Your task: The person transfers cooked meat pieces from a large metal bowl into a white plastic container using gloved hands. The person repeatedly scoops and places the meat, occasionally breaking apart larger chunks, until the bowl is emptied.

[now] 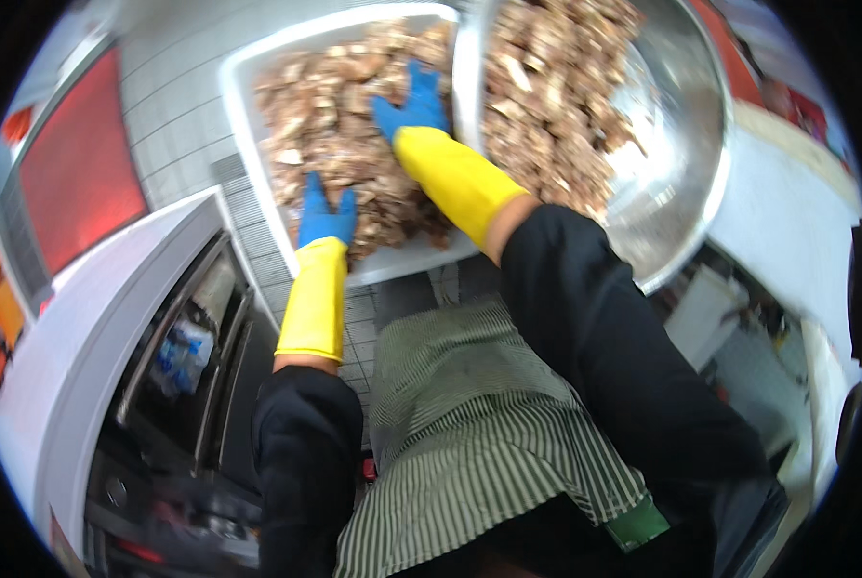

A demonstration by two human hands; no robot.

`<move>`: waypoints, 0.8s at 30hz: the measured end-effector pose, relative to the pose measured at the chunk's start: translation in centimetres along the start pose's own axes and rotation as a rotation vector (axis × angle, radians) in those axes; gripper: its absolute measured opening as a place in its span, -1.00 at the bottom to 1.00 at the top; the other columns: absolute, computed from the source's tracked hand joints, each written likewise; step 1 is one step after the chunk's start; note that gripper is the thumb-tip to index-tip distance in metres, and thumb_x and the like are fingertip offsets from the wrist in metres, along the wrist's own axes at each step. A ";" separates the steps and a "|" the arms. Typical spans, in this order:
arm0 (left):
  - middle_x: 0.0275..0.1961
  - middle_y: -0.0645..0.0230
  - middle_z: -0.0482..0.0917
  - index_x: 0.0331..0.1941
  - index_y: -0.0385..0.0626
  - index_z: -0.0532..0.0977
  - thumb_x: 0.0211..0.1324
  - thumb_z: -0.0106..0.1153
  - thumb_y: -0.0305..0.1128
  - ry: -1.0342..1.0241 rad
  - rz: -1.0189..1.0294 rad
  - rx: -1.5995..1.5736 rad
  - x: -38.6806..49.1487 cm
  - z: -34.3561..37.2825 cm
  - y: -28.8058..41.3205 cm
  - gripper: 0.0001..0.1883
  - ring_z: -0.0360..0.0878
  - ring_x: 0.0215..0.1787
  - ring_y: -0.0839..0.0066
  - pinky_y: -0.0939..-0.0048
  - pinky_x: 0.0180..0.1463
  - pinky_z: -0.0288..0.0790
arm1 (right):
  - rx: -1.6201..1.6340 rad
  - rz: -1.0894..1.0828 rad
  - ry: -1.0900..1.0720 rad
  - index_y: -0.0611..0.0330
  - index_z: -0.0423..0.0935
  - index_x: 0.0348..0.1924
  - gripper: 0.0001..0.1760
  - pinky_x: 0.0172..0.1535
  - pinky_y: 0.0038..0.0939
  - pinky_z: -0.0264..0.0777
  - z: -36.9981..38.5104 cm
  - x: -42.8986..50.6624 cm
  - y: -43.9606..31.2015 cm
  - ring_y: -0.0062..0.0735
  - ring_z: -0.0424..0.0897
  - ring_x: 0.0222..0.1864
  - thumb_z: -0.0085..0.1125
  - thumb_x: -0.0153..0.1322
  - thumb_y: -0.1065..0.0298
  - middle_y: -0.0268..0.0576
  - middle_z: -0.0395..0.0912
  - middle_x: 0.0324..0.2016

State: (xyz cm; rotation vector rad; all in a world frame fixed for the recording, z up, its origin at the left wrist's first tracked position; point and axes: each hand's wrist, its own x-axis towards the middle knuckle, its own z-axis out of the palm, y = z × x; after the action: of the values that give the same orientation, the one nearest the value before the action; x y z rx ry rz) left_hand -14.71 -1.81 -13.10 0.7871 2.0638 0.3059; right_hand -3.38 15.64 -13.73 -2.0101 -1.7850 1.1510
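Observation:
Both of my hands wear rubber gloves with blue hands and yellow cuffs. A white plastic tub before me holds a deep layer of brown, pale-edged chunks, perhaps chopped meat; blur hides what they are. My left hand rests on the chunks near the tub's left front corner, fingers spread. Farther back on the right, my right hand lies on the heap with its fingers apart. Neither hand visibly grips a piece. Right of the tub stands a wide metal bowl, with similar chunks heaped mainly on its left side.
A white-topped counter with dark open shelving stands at my left. Another white surface lies beyond the bowl on the right. Grey tiles cover the floor. A red panel is at far left. My striped apron hangs below.

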 end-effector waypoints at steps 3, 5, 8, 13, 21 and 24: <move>0.47 -0.10 0.23 0.46 -0.30 0.10 0.23 0.27 -0.18 0.043 -0.052 -0.305 -1.3 1.6 1.0 -0.16 0.20 0.52 0.12 0.31 0.51 0.10 | -0.083 -0.054 -0.017 0.11 0.09 0.49 -0.05 0.48 -0.06 0.02 -2.0 -1.1 -1.9 0.19 0.01 0.51 0.32 0.35 0.04 0.28 -0.01 0.47; 0.49 -0.07 0.20 0.46 -0.29 0.11 0.23 0.28 -0.22 0.109 0.010 -0.211 -2.3 2.5 1.8 -0.17 0.19 0.53 0.15 0.31 0.51 0.10 | 0.211 -0.097 -0.172 0.02 0.01 0.52 -0.08 0.48 -0.09 0.03 -4.8 -4.8 -2.2 0.20 0.02 0.49 0.25 0.40 0.11 0.18 0.03 0.46; 0.49 -0.04 0.21 0.45 -0.28 0.12 0.25 0.27 -0.25 0.162 0.119 -0.202 -4.4 3.1 4.0 -0.20 0.19 0.52 0.16 0.29 0.51 0.10 | 0.562 -0.376 -0.128 0.27 0.17 0.44 -0.22 0.46 -0.16 0.06 -10.1 -10.5 -0.9 0.07 0.16 0.47 0.22 0.40 0.28 0.10 0.21 0.40; 0.44 0.02 0.30 0.44 -0.27 0.17 0.23 0.22 -0.50 0.303 0.397 -0.425 -7.9 3.3 11.2 -0.29 0.39 0.37 0.27 0.33 0.31 0.33 | 0.251 -0.472 0.257 0.22 0.32 0.37 -0.30 0.37 -0.19 0.23 -20.6 -11.5 9.6 -0.03 0.41 0.33 0.24 0.35 0.60 0.12 0.37 0.31; 0.30 0.07 0.49 0.35 -0.26 0.33 0.38 0.12 -0.42 -0.304 0.390 -0.622 -10.4 9.3 24.1 -0.50 0.47 0.32 0.36 0.40 0.34 0.34 | 0.142 0.357 0.293 0.39 0.28 0.36 -0.25 0.27 -0.35 0.33 -29.7 -5.9 37.2 -0.19 0.51 0.21 0.26 0.45 0.10 0.12 0.47 0.23; 0.38 -0.10 0.36 0.42 -0.33 0.17 0.25 0.28 -0.13 -0.406 -0.079 -0.649 -9.1 14.8 26.5 -0.19 0.37 0.41 0.22 0.32 0.42 0.26 | 0.119 0.418 0.132 0.33 0.29 0.36 -0.21 0.31 -0.35 0.28 -32.3 -4.3 41.9 -0.14 0.45 0.27 0.18 0.47 -0.09 0.16 0.43 0.26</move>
State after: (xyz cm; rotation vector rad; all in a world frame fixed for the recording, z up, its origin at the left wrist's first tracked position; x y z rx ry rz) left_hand 12.10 11.66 -3.00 0.3297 1.4744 0.6682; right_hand 49.50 12.21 -16.42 -2.3898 -1.2366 1.1634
